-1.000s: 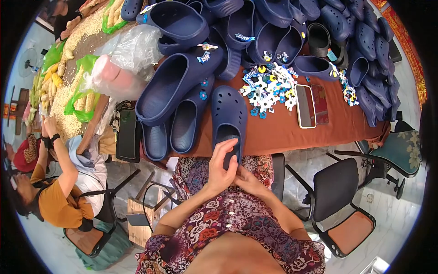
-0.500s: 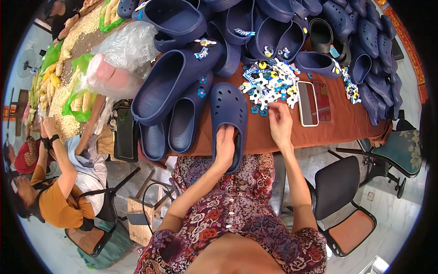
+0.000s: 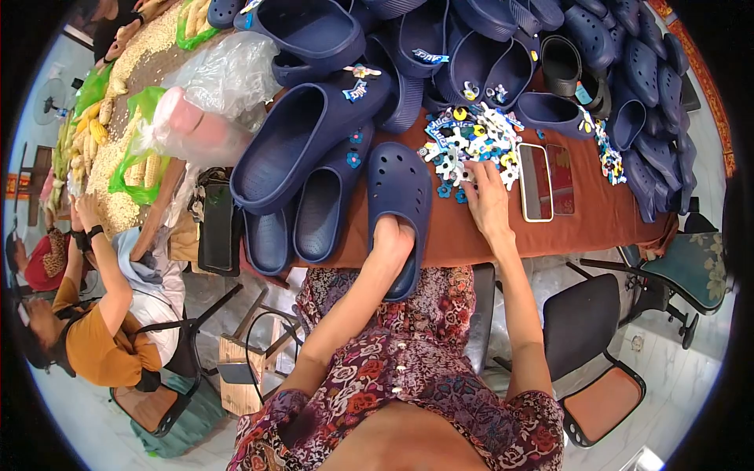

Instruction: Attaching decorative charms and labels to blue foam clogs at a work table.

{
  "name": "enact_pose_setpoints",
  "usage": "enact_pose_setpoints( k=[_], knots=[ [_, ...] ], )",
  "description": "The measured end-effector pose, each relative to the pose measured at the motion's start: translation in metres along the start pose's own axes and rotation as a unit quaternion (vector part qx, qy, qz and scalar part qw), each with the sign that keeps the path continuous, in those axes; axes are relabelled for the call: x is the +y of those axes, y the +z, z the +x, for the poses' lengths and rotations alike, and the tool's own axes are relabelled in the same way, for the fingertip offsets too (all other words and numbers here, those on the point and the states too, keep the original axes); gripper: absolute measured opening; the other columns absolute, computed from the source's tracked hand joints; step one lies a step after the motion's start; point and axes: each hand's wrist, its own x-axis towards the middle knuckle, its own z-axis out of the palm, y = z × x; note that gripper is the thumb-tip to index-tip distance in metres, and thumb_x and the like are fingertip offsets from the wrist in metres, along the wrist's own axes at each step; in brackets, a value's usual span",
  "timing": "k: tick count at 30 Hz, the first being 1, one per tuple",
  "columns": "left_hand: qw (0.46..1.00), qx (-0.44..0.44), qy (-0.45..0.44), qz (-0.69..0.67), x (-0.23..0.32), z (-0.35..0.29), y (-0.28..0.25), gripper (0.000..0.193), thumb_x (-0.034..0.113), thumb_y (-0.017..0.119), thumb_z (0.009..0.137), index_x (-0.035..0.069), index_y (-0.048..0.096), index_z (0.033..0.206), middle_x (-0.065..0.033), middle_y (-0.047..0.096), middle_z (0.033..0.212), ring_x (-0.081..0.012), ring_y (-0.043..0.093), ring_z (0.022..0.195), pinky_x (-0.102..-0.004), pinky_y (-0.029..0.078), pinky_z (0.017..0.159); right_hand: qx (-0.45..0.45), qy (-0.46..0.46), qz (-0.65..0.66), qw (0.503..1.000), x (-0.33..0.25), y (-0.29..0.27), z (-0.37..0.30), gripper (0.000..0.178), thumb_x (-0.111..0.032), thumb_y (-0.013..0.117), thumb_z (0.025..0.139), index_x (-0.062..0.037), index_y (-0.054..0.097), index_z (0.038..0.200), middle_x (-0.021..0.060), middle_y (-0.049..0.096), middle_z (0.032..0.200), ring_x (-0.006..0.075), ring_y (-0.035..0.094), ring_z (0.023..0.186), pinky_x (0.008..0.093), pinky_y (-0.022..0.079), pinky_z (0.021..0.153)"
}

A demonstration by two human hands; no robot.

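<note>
A navy clog with holes in its upper lies toe-away at the table's near edge. My left hand is pushed into its foot opening, and the upper hides the fingers. To the right, my right hand reaches the near edge of a heap of shoe charms in white, blue and yellow. Its fingers are bent together there; whatever is between them is too small to make out. Left of the clog, several navy clogs lie together, some with flower charms on the straps or uppers.
A white-edged phone lies right of the charms on the brown cloth. Piled clogs fill the far and right sides. A pink roll in clear plastic lies left. Another person sits at far left by corn kernels.
My left hand has slid deeper into the clog, its fingers passing out of sight. My right hand has moved slightly away from me, onto the edge of the charm heap.
</note>
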Motion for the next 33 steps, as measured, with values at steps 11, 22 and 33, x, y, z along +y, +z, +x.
enact_pose_setpoints(
  k=[11, 22, 33],
  knots=[
    [0.997, -0.067, -0.024, -0.009, 0.001, -0.031, -0.031, 0.043, 0.034, 0.042, 0.104, 0.005, 0.047, 0.136, -0.0099, 0.053, 0.133, -0.021, 0.053, 0.12, -0.0354, 0.041, 0.107, 0.066, 0.037, 0.122, 0.99, 0.019, 0.002, -0.015, 0.027, -0.003, 0.059, 0.089, -0.0003, 0.057, 0.116, 0.011, 0.059, 0.091, 0.0164, 0.058, 0.072, 0.0318, 0.051, 0.064],
    [0.994, -0.106, -0.026, -0.022, -0.009, -0.045, -0.038, 0.048, 0.038, 0.038, 0.105, 0.005, 0.044, 0.139, -0.0108, 0.051, 0.138, -0.0222, 0.051, 0.125, -0.0374, 0.039, 0.111, -0.164, 0.245, 0.545, 0.785, -0.05, 0.0, -0.031, 0.023, -0.003, 0.049, 0.097, 0.0015, 0.051, 0.119, 0.0126, 0.065, 0.106, 0.0169, 0.068, 0.087, 0.0285, 0.056, 0.077],
    [0.982, -0.137, -0.117, -0.057, 0.008, -0.051, -0.031, 0.052, 0.04, 0.032, 0.106, 0.006, 0.04, 0.143, -0.0116, 0.048, 0.143, -0.0246, 0.049, 0.129, -0.0411, 0.037, 0.114, -0.07, 0.052, 0.255, 0.963, -0.077, -0.004, -0.038, 0.025, -0.005, 0.064, 0.091, -0.0014, 0.062, 0.115, 0.0081, 0.06, 0.097, 0.0164, 0.065, 0.079, 0.0284, 0.054, 0.071]
  ],
)
